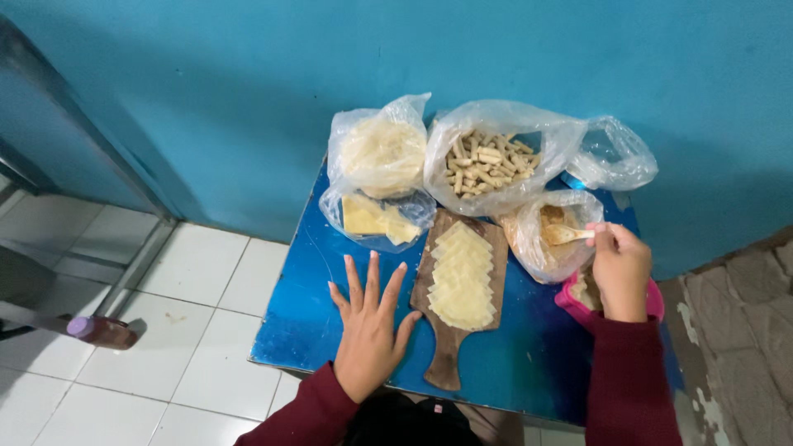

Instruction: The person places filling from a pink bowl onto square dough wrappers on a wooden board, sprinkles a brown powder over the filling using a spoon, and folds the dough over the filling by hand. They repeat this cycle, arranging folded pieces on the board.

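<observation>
- The dark wooden paddle-shaped cutting board is lying near the middle of the small blue-painted table, handle towards the person, so the overlapping pale yellow square wrappers on it are sitting within easy reach.
- The left hand is resting flat on the tabletop just left of the board, fingers spread and released, grasping nothing, apparently bracing.
- The right hand is hovering right of the board, fingers pinching the handle of a small wooden spoon, whose bowl is dipping into the clear plastic bag of brownish filling.
- A pink bowl is sitting beneath that hand.
- Behind the board, bags of short beige sticks, shredded pale stuff and spare wrappers are standing open against the blue wall.
</observation>
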`<action>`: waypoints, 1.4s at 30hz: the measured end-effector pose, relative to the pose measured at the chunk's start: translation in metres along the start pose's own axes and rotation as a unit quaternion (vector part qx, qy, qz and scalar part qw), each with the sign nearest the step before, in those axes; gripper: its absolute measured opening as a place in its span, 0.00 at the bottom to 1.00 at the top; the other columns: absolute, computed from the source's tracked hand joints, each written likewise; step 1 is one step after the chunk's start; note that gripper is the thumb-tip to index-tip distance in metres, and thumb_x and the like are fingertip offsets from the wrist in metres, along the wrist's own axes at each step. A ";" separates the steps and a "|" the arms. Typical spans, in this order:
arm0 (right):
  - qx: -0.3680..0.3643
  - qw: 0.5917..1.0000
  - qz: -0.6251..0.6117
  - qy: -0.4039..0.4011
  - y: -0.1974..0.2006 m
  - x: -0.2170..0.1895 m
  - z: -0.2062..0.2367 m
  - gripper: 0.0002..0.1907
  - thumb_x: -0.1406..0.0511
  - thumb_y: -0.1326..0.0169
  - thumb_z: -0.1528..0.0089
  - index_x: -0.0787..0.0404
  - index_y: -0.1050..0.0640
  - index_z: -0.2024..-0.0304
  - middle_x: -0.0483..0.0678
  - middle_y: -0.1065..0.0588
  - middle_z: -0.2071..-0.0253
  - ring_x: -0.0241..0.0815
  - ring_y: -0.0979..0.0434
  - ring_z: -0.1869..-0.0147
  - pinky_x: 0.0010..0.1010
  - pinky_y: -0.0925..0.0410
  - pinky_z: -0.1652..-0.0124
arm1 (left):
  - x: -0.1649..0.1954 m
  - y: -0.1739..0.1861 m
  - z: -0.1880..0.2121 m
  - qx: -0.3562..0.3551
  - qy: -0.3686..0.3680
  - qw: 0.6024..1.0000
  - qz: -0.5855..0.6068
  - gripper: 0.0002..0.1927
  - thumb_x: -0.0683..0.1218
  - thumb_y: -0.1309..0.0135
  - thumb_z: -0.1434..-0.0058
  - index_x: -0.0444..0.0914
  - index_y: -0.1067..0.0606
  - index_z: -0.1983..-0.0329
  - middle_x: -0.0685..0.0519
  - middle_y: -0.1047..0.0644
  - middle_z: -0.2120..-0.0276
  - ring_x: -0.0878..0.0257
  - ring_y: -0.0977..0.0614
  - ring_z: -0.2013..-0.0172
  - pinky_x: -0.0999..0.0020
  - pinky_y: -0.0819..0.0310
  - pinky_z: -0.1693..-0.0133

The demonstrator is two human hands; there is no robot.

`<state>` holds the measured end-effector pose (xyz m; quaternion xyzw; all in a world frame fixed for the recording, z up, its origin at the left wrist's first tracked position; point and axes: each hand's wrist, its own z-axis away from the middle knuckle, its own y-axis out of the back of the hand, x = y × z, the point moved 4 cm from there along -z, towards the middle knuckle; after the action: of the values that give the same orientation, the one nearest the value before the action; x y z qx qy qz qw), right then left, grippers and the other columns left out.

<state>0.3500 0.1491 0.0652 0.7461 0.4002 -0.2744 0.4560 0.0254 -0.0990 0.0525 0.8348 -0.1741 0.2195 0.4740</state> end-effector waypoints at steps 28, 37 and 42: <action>0.015 0.998 -0.042 -0.045 0.003 0.007 0.000 0.09 0.66 0.43 0.32 0.66 0.17 0.56 0.39 0.24 0.70 0.24 0.36 0.71 0.21 0.43 0.72 | 0.000 0.018 0.017 0.035 -0.088 0.981 0.168 0.03 0.38 0.45 0.36 0.33 0.25 0.67 0.46 0.20 0.55 0.41 0.27 0.36 0.53 0.29 0.42; 0.004 0.997 -0.062 -0.053 0.004 -0.002 0.007 0.09 0.66 0.43 0.31 0.67 0.18 0.55 0.39 0.23 0.69 0.23 0.36 0.70 0.21 0.43 0.71 | 0.001 0.018 0.017 0.020 -0.082 0.990 0.111 0.06 0.38 0.48 0.33 0.30 0.32 0.63 0.38 0.29 0.47 0.37 0.32 0.35 0.48 0.36 0.38; 0.008 0.996 -0.065 -0.060 0.004 0.002 0.006 0.09 0.66 0.44 0.31 0.66 0.17 0.55 0.40 0.23 0.68 0.24 0.36 0.71 0.21 0.43 0.71 | 0.003 0.018 0.014 0.027 -0.100 0.990 0.094 0.06 0.39 0.47 0.34 0.31 0.32 0.61 0.37 0.30 0.44 0.34 0.35 0.34 0.46 0.38 0.37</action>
<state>0.3545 0.1429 0.0627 0.7042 0.4178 -0.3509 0.4544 0.0216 -0.1204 0.0605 0.8450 -0.2924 0.1829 0.4086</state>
